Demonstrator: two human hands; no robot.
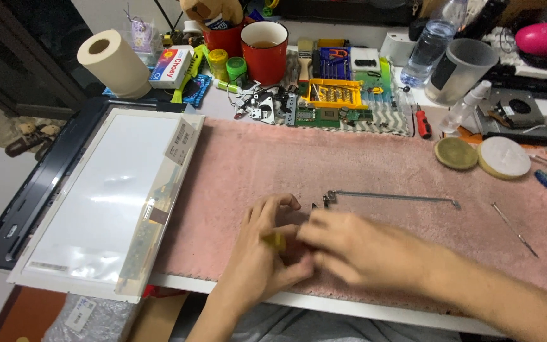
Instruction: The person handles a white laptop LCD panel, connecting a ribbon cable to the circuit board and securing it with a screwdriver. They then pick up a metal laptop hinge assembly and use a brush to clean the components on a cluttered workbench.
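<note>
My left hand [262, 253] and my right hand [356, 248] meet over the front of a pink fuzzy mat [349, 164]. The fingers of both close around a small yellow object [278, 240], mostly hidden and blurred. Just beyond my right hand lies a long thin metal hinge bracket [390, 197] on the mat. A white laptop screen panel [106, 196] lies face down at the left, resting on a dark laptop lid [39, 190].
A thin metal rod [514, 229] lies on the mat at right. Behind the mat: paper roll [114, 63], two red mugs [264, 50], yellow screwdriver bit tray [335, 94], circuit board [324, 116], red screwdriver [423, 122], water bottle [430, 41], plastic cup [463, 69], two round pads [481, 155].
</note>
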